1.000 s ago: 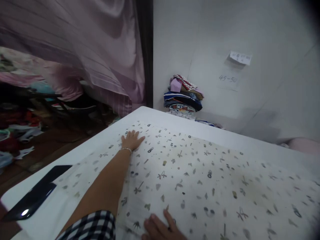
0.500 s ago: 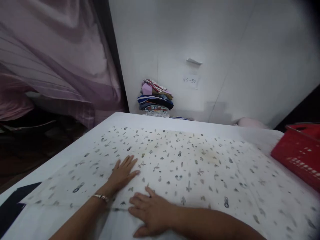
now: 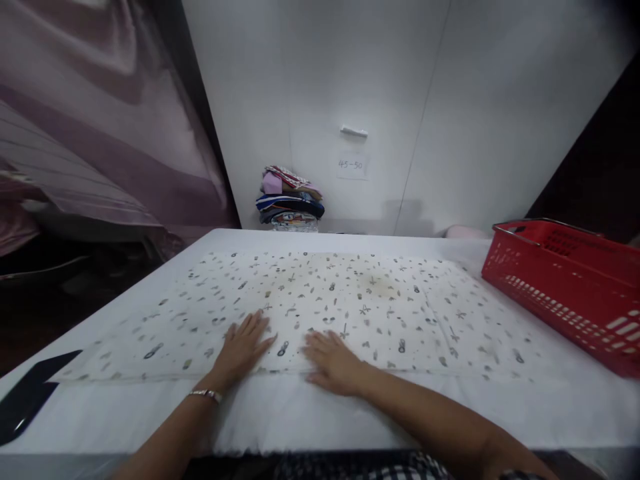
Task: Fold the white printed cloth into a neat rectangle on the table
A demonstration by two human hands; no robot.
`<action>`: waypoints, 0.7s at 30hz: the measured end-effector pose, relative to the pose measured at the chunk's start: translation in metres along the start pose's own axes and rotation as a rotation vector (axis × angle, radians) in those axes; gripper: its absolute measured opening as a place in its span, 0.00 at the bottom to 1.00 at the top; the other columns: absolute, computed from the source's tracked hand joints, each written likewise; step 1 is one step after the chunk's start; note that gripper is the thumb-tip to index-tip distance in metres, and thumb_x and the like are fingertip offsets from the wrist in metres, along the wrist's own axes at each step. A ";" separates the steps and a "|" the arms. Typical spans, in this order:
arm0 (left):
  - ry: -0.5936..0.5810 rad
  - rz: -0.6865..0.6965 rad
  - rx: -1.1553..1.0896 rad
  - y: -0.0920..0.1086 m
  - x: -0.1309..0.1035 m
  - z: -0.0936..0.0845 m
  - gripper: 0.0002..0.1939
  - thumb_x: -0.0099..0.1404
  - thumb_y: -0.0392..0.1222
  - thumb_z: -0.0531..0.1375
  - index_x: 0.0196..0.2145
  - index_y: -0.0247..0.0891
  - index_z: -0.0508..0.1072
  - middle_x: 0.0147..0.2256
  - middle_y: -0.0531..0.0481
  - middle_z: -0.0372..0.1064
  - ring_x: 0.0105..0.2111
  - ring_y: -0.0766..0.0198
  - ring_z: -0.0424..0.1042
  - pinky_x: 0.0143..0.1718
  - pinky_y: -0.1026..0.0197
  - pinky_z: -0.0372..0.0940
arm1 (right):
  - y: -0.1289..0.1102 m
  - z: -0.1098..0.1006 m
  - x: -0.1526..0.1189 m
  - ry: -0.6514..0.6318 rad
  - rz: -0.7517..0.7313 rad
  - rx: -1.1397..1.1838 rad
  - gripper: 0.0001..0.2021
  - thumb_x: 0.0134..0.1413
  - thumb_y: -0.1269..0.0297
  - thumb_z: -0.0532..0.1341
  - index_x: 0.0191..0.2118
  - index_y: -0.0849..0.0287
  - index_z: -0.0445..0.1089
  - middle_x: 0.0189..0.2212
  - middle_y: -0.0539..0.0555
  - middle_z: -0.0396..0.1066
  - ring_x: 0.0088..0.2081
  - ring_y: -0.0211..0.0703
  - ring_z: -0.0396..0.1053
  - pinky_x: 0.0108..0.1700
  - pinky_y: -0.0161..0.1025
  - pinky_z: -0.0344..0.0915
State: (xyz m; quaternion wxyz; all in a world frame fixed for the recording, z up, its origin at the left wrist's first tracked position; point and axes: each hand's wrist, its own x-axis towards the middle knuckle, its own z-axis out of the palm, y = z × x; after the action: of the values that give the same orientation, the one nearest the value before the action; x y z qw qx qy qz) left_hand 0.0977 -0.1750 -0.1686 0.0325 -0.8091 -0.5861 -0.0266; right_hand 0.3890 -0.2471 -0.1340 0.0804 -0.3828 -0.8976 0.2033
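Note:
A white cloth with small grey and brown prints [image 3: 310, 300] lies spread out over a white-covered table [image 3: 280, 420]. My left hand [image 3: 243, 350] rests flat on the cloth near its front edge, fingers spread, with a bracelet on the wrist. To its right, my right hand [image 3: 334, 363] lies palm down at the same edge, its fingers stretched forward on the print. Neither hand holds anything. A faint yellowish patch shows on the cloth beyond my right hand.
A red plastic basket [image 3: 565, 280] stands at the table's right side. A dark flat object [image 3: 35, 393] lies at the left front corner. Folded fabrics [image 3: 291, 197] are stacked behind the table by the wall. Pink and purple fabric [image 3: 115, 133] hangs at the left.
My right hand has moved forward and to the right, away from my left hand. The view has shifted, bringing more of the basket and the table's front edge into sight.

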 end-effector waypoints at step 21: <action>0.018 0.107 0.056 -0.023 0.010 0.018 0.24 0.63 0.45 0.44 0.51 0.59 0.71 0.63 0.60 0.51 0.65 0.50 0.47 0.60 0.36 0.46 | 0.088 -0.013 -0.196 0.238 0.677 -0.175 0.32 0.64 0.47 0.46 0.68 0.59 0.48 0.68 0.59 0.41 0.68 0.51 0.36 0.66 0.57 0.34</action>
State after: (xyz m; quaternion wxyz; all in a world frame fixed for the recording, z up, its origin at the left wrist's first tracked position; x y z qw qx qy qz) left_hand 0.0789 -0.1572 -0.1850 0.0615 -0.8378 -0.5423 -0.0156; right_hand 0.5871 -0.3293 -0.1571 0.0793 -0.6846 -0.7183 0.0951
